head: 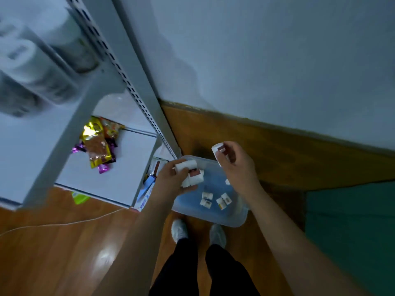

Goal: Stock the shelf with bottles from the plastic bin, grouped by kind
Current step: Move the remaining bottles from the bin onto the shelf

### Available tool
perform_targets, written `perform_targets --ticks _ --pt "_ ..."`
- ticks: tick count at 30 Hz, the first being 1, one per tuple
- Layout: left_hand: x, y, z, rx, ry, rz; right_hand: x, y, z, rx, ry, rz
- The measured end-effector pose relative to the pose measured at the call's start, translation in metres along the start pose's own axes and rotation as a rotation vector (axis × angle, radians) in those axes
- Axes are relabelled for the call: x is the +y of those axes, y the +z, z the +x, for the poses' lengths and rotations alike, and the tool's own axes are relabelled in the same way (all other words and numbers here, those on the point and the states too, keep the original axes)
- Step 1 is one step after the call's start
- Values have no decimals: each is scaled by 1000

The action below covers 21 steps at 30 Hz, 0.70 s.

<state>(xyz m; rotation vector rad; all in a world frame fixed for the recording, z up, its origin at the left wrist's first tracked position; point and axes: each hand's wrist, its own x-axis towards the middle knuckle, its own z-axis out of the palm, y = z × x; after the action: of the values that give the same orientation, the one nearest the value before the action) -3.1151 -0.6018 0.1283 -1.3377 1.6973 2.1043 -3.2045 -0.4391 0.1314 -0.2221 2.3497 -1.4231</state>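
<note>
Step in hand: picking from the bin [235, 218], which sits on the floor at the shelf's [136, 99] right foot; left hand [173, 180] grasps a cluster of small white bottles [188, 167] over the bin's left edge; right hand [235, 165] pinches one bottle [218, 151] above its far edge. Bin holds a few more small bottles [214, 200] near its middle; the lowest shelf carries snack packets [98, 144] and boxes [147, 189]. Next move, by judgement: lift both loads to a shelf and set like with like.

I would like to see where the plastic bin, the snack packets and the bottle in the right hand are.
Bin [236, 221]: head view, on its near rim.
Snack packets [97, 146]: head view, on the middle gold packet.
Bottle [219, 151]: head view, on its white body.
</note>
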Motion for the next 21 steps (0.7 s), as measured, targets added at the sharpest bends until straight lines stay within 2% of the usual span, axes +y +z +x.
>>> perform_targets --ticks 4,9,13,21 --pt "11 -3 -32 -42 130 156 -30 -13 -29 -26 -68 -1" --pt "-12 -8 -24 -69 107 324 -12 -2 -46 -124 -23 -124" --pt "-56 -12 25 -55 33 521 46 14 -31 -139 73 -191" --pt "-165 0 158 -26 -113 581 214 83 17 -183 255 -297"
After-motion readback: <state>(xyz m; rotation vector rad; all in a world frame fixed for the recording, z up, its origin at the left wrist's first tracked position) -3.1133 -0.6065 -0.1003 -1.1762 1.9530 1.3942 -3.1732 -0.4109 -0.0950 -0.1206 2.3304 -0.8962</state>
